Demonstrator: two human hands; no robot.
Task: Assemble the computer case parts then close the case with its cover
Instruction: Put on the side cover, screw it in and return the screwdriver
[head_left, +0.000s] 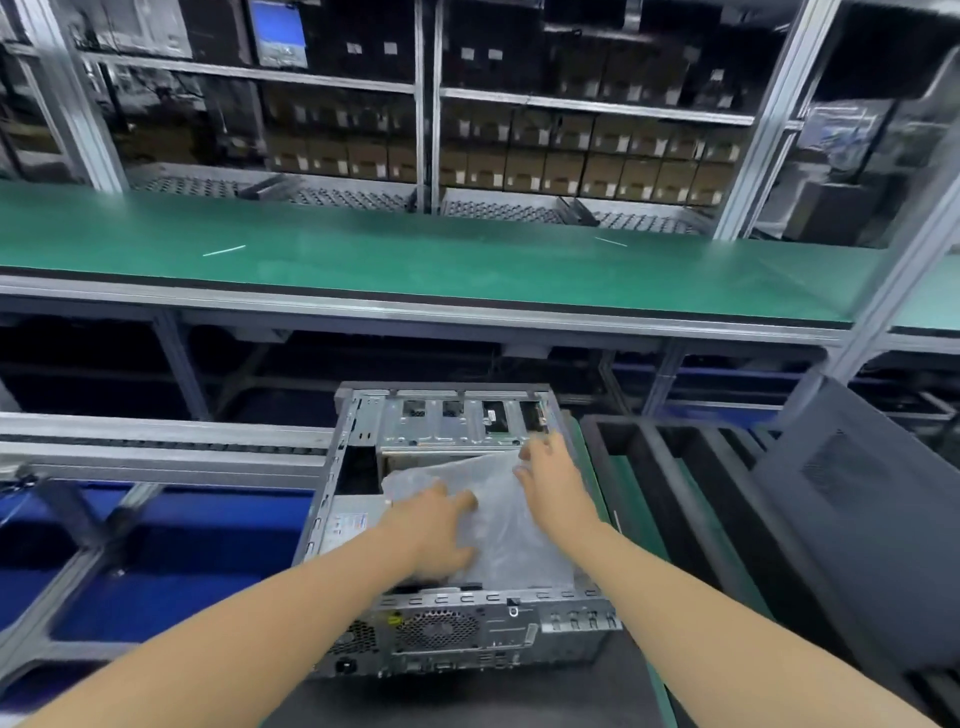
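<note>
Grey metal computer case (467, 618), uncovered, is seen lying flat on a dark mat (467, 699) at the bench's near edge. A dark perforated panel (857, 519), cut off at right, stands beside it. The interior is largely hidden by a crumpled clear plastic bag (498, 519), which is grasped by the left hand (436, 530). The right hand (550, 483) is laid on its far edge, its grip too blurred to judge.
</note>
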